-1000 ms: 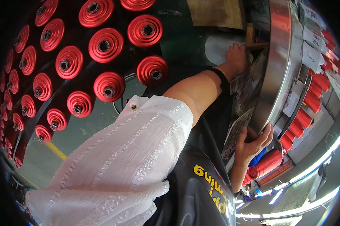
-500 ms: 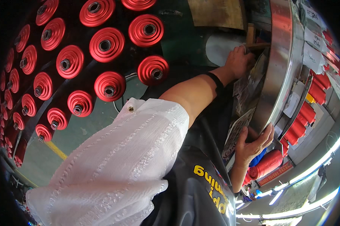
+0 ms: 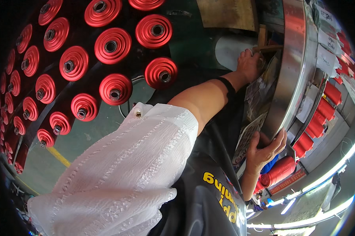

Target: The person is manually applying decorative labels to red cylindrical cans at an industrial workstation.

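Observation:
My left hand [image 3: 250, 65] reaches to a compartment beside a curved metal edge [image 3: 289, 82]. Its fingers are curled, and what they hold, if anything, is hidden behind the hand. Clear plastic and papers [image 3: 258, 92] lie just below it, and a wooden strip [image 3: 268, 48] is close to its fingertips. Nearer my body, my right hand [image 3: 263, 154] rests against the lower end of the metal edge, thumb and fingers apart. A printed sheet [image 3: 246, 137] lies beside its thumb. I wear a black apron [image 3: 201, 196] with yellow lettering.
Rows of red ridged discs with coiled springs [image 3: 111, 46] fill the left. On the right, red cylindrical parts [image 3: 278, 173] and hanging white paper labels [image 3: 327, 39] line a rack. A wooden board [image 3: 226, 13] lies beyond my left hand. Light tubes [image 3: 327, 169] glow at lower right.
My left hand has shifted very slightly left and its fingers have moved a little. My right hand stays in place against the metal edge.

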Motion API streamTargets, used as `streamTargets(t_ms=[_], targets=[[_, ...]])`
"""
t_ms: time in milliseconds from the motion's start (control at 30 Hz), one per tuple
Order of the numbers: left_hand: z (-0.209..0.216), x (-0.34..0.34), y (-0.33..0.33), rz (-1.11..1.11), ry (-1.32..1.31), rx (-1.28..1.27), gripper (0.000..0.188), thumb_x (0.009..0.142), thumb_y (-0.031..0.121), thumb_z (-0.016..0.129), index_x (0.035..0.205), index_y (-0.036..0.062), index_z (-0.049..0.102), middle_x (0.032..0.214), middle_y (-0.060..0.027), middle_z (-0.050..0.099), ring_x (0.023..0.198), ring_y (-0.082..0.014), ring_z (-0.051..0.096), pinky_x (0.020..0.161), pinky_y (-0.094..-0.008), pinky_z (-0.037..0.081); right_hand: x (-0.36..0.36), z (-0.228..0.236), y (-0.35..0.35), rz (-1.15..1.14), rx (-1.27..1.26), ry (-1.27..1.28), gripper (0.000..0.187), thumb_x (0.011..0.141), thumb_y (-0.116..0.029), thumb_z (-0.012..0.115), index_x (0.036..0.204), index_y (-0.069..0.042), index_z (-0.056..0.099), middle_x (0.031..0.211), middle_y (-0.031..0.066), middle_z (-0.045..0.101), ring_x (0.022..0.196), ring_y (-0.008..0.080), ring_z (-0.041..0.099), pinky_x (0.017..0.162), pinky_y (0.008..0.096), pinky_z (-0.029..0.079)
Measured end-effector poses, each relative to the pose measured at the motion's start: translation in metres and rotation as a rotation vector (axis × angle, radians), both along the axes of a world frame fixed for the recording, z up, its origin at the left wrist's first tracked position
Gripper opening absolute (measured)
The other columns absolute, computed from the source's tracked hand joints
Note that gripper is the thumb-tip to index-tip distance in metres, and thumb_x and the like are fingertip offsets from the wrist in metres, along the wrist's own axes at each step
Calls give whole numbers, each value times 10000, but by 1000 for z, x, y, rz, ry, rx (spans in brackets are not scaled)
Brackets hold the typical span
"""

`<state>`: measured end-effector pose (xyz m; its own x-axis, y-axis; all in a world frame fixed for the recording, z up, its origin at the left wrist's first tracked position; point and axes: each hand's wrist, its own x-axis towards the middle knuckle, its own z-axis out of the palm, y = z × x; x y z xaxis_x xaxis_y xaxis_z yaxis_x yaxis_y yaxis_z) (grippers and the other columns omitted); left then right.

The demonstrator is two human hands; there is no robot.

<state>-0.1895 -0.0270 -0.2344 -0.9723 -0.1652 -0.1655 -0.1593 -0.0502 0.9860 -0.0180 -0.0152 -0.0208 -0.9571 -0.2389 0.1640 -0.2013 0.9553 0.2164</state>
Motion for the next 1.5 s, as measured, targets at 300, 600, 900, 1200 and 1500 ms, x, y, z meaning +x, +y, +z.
streamTargets(t_ms=[300,600,900,1200,1500], targets=[[0,-6,1,-36,352,-162,293,715,164,633,999,208,690,1035,-133,535,1067,-321,472,914,-436,382,-1,0,0,11,31,4,732,749,-188,706,1366,0,360,1327,237,411,1201,415,413,1010,490,327],[18,-6,-5,-119,380,-357,292,699,148,633,989,123,663,984,-136,569,1044,-338,486,903,-432,398,-1,0,0,-5,32,1,733,746,-189,709,1363,1,363,1316,237,419,1200,413,414,1010,489,328],[1,6,-2,82,-5,-14,355,707,118,628,1061,105,606,984,-162,496,971,-362,474,836,-448,418,-1,0,0,-6,34,4,734,742,-188,711,1359,-1,361,1318,231,420,1205,410,409,1013,489,323],[-9,6,-2,-60,111,-115,446,792,269,648,1196,119,532,1001,-218,476,945,-399,474,820,-470,424,-1,0,1,-12,34,7,732,743,-202,709,1357,3,368,1319,235,416,1196,419,413,1006,498,329],[1,-3,-1,-119,-49,-110,479,709,192,677,1137,42,522,1090,-183,473,1054,-375,464,885,-463,420,-1,0,0,-7,27,4,730,748,-203,708,1360,7,370,1314,240,418,1190,422,418,997,497,341]])
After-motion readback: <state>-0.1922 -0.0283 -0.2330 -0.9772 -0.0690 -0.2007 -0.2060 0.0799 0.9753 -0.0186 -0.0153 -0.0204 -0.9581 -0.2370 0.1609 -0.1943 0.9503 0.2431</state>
